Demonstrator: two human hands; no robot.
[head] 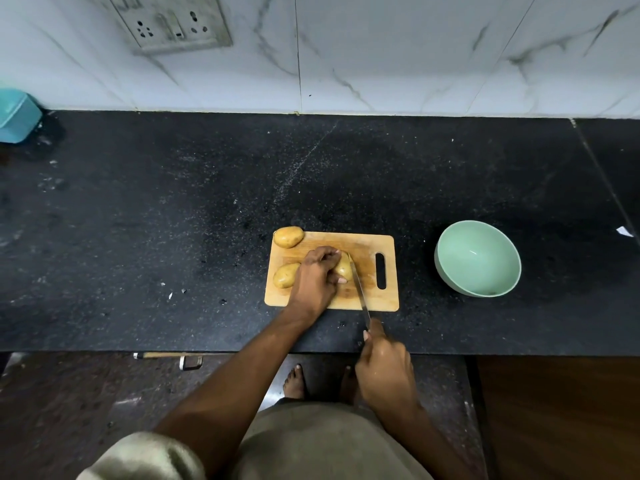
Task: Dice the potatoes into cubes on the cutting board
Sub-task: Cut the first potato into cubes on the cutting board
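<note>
We're at the counter, looking down on a wooden cutting board (367, 299) that lies flat on the black stone countertop (173, 220), handle slot toward the right.

Our left hand (317, 277) is on the board, fingers curled over the potato being cut (343, 268) and holding it down. Only the right end of that potato shows past the fingers.

Our right hand (384, 363) hangs just off the near edge of the counter, fist wrapped tight around the knife handle, which is hidden in the grip. The knife (360, 292) runs up and away from it, the blade crossing the board's near edge, its tip at the right end of the held potato. We can't tell how deep the blade sits in it.

Two whole potatoes, skin on, are also on the board: one at the far-left corner (288, 236), overhanging the edge a bit, and one at the left side (285, 275), partly under our left wrist.

A pale green bowl (478, 258) stands on the counter to the right of the board, apart from it. A teal container (15, 116) is at the far left by the marble-tile wall (415, 53), and there is a switch socket plate (173, 22) on the wall.
</note>
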